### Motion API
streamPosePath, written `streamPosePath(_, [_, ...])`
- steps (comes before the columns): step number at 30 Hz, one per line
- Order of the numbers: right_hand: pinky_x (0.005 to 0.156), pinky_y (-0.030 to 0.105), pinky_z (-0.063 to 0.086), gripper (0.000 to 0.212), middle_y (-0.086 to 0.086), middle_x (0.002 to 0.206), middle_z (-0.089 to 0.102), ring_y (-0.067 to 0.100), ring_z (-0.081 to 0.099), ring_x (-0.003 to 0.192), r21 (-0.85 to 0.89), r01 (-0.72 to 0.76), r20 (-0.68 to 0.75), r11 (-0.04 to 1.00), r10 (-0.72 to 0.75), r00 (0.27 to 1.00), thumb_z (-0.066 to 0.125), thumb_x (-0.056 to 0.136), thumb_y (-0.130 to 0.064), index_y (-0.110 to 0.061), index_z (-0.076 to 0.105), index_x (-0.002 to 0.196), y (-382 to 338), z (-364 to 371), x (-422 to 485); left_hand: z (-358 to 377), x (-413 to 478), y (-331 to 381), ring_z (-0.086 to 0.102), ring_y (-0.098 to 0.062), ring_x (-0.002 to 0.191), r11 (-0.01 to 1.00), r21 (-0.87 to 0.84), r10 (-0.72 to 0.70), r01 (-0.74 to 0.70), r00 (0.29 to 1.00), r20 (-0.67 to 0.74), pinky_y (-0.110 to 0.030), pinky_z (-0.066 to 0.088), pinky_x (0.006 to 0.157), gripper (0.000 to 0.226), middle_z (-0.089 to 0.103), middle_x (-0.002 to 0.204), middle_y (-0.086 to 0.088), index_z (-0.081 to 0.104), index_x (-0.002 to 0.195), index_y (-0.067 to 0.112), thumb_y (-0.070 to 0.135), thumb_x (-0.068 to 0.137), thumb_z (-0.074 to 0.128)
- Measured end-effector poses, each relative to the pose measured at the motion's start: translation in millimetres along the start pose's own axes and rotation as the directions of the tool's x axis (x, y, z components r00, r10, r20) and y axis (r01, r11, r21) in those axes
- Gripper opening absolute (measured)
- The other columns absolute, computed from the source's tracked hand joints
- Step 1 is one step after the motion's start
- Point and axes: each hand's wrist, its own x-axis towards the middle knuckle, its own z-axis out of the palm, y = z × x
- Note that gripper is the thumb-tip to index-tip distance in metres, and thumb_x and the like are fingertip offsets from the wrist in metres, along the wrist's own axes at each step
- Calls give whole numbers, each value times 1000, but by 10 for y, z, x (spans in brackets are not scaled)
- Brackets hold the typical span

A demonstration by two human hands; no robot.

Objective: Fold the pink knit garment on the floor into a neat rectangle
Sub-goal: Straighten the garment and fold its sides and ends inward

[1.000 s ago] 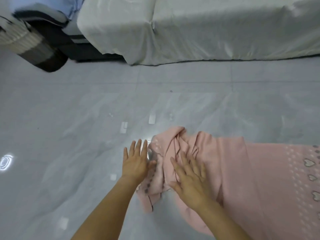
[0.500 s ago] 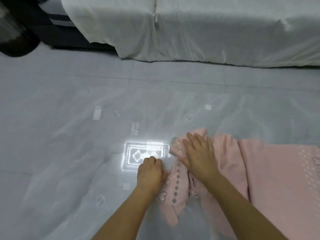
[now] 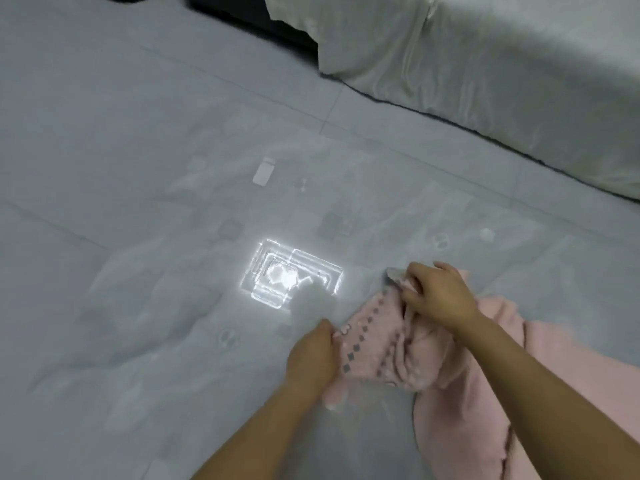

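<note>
Glossy grey tiled floor (image 3: pixel 138 202) carries the pink knit garment (image 3: pixel 450 393), its patterned end bunched between the right hand (image 3: pixel 438 294) and left hand (image 3: pixel 311 358), set apart and each gripping that edge; likely risk: wrinkles get trapped unless pulled flat, spoiling the rectangle

- The garment (image 3: pixel 381 348) lies on the floor (image 3: pixel 138 168), to the person's near right, with its bunched end toward the left.
- The left hand (image 3: pixel 311 358) grips the garment's left edge.
- The right hand (image 3: pixel 438 294) grips the bunched end, beyond and right of the left hand.
- A light reflection (image 3: pixel 287 278) sits on the floor just left of the right hand.
- Draped furniture (image 3: pixel 485 81) stands at the far right, well behind the garment.
</note>
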Motion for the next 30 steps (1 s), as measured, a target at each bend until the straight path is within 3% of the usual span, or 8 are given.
streamPosePath(6, [71,26,38,45,-15,80,55,4,51,67,413,-59,43,909,45,998,59,83,-16,-28,49,125,-220,-336,176,-694,-195,-298,55,-20,64,960,-255,-205,111,902,-379,-33,41,56,22,57,66,3,38,75,21,33,92,45])
streamPosePath(10, [64,15,38,38,-7,72,53,7,52,68,442,-4,52,897,-21,998,59,85,-16,-23,54,123,-436,-324,345,-1057,-287,-561,54,-20,66,964,-245,-223,100,805,-549,-34,42,58,16,57,69,3,45,78,21,29,91,50])
streamPosePath(13, [66,27,41,21,2,76,63,22,57,74,264,-18,69,964,-1,998,59,87,-22,-17,64,106,-497,-178,484,-1050,-260,-769,55,-26,89,966,-223,-242,128,747,-619,-35,46,75,8,60,94,-3,57,92,18,20,85,60])
streamPosePath(16, [72,36,46,12,13,91,69,34,61,88,67,-55,78,996,49,996,53,87,-21,-15,62,82,-499,-21,608,-797,-258,-840,49,-28,109,841,-500,-491,206,678,-547,-32,40,94,34,51,118,-11,53,116,9,16,84,63])
streamPosePath(18, [76,37,45,14,13,94,69,34,61,92,-86,-63,113,994,72,991,48,89,-27,-19,54,80,-543,40,673,-588,-274,-788,51,-32,112,622,-744,-683,245,634,-362,-36,42,97,48,49,123,-14,46,124,3,21,83,64])
streamPosePath(22, [98,41,33,43,5,106,67,25,60,106,-213,-15,98,977,37,995,49,85,-51,-22,50,116,-719,157,770,-389,-220,-597,49,-26,116,277,-934,-795,226,600,-91,-32,37,96,63,47,131,-11,35,134,3,28,85,65])
streamPosePath(26, [102,45,31,45,10,112,61,29,57,106,-191,38,70,981,-25,997,46,87,-51,-21,50,119,-923,219,952,-587,-17,-618,53,-16,107,322,-946,-761,-20,589,-272,-25,39,92,61,49,128,-5,33,137,11,24,86,64])
streamPosePath(30, [103,47,34,45,15,121,58,34,53,113,-32,39,56,999,-37,998,46,91,-43,-14,51,125,-1148,266,1175,-768,221,-748,60,-19,105,421,-907,-672,19,678,-298,-30,47,89,46,60,117,-3,44,127,10,23,86,63])
